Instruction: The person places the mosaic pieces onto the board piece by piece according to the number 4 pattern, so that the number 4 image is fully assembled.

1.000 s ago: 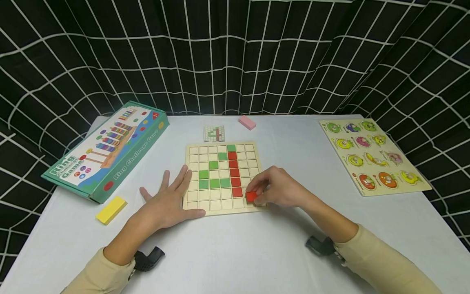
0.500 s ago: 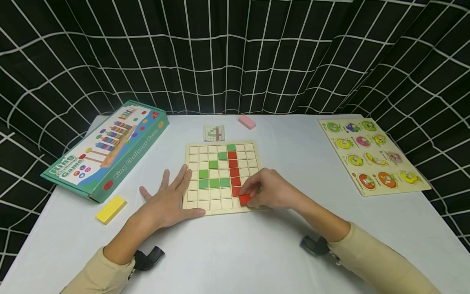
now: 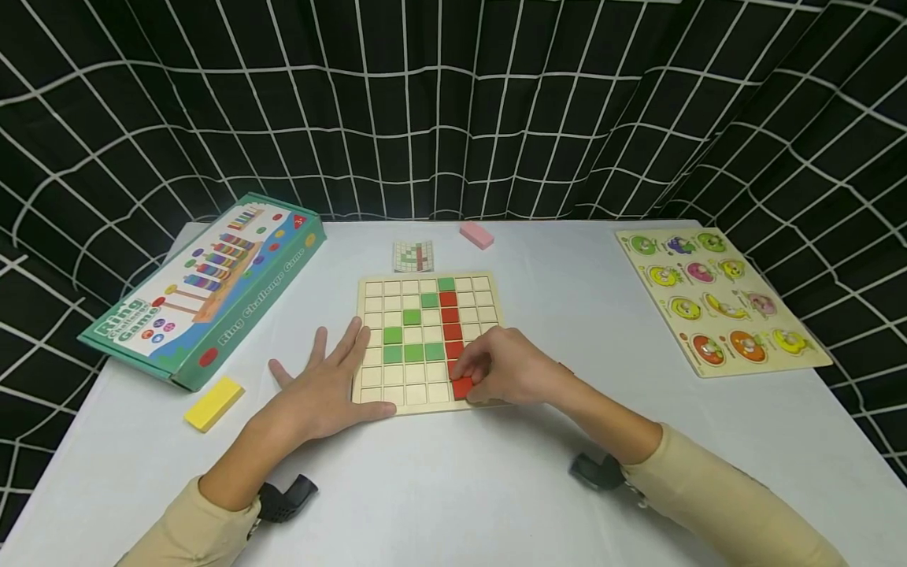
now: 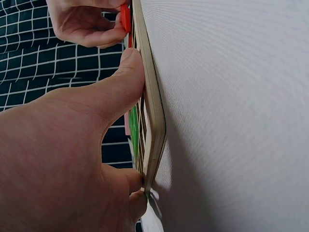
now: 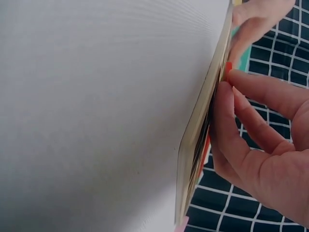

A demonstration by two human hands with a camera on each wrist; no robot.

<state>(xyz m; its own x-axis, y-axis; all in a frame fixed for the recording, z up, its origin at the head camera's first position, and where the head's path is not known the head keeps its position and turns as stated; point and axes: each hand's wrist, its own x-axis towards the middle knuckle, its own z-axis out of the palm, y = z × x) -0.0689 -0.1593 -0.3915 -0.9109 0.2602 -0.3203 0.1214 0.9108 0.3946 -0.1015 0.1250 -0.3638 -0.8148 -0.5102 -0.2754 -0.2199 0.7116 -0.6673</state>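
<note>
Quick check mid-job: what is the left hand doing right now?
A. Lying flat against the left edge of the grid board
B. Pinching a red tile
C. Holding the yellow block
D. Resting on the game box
A: the left hand lies flat with straight fingers against the grid board, thumb along its near edge.

Grid board [image 3: 425, 342]: pale unfinished wood, matt, plywood edge visible. Red tile [image 3: 462, 387]: painted, smooth, slight sheen. Surface [image 3: 453, 488]: white cloth, finely woven, matt. Game box [image 3: 205, 287]: printed cardboard, glossy. Backdrop [image 3: 453, 102]: black fabric, white grid.
</note>
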